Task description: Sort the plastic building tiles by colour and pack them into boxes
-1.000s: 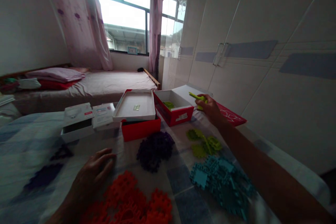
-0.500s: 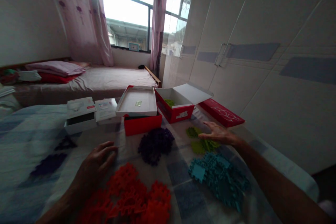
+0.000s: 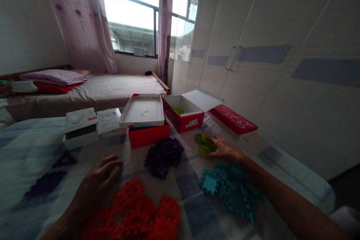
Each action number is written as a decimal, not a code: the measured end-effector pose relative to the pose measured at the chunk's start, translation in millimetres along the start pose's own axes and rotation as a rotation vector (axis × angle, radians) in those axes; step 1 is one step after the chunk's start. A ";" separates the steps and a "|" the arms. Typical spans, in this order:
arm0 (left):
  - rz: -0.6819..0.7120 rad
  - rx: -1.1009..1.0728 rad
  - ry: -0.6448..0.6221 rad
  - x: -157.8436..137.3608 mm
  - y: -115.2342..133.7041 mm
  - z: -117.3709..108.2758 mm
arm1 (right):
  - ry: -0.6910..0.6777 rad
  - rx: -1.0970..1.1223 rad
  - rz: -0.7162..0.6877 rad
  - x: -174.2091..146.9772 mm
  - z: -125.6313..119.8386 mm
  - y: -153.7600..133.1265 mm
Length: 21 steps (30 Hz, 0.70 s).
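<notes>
On the right, my right hand closes its thumb and fingers around a bunch of yellow-green interlocking plastic pieces lying on the cloth. Just nearer to me than that hand is a heap of teal toothed pieces, partly under my forearm. My left hand rests on the cloth with its fingers loosely bent and apart, holding nothing. A pile of orange toothed pieces lies beside it, towards me. Dark purple pieces are heaped in the middle, between the two hands.
Behind the heaps stand a red box topped by a white tray-like lid and an open red box with yellow-green pieces inside. A red lid lies right; a white box and loose purple pieces are left.
My right hand has come down and in onto the yellow-green pieces, which are now gathered into one bunch. My left hand stays resting. The view has shifted slightly.
</notes>
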State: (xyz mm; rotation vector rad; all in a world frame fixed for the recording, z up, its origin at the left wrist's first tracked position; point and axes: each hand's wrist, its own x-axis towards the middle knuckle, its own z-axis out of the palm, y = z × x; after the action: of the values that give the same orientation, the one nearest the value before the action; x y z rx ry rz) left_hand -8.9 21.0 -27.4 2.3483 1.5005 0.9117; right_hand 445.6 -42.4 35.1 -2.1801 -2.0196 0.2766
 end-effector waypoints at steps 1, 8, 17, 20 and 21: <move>-0.005 -0.002 -0.007 -0.2 -0.1 -0.1 | 0.011 0.002 -0.005 0.6 0.9 2.6; 0.000 0.010 -0.010 -0.7 -1.1 0.1 | 0.014 -0.022 -0.048 -2.5 2.6 8.8; 0.021 0.009 0.013 1.4 -1.3 0.4 | 0.051 -0.184 -0.143 -4.8 -2.5 5.0; 0.016 0.002 0.009 1.4 -0.1 0.1 | 0.077 -0.179 -0.117 -3.4 -2.4 15.1; 0.013 -0.001 0.010 1.3 0.2 0.1 | 0.085 -0.168 -0.111 -2.9 -2.4 18.9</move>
State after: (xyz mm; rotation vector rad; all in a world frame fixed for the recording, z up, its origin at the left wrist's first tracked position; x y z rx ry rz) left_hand -8.3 22.0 -26.9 2.3588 1.4908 0.9287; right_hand 464.3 -46.7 33.0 -2.1216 -2.1776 0.0010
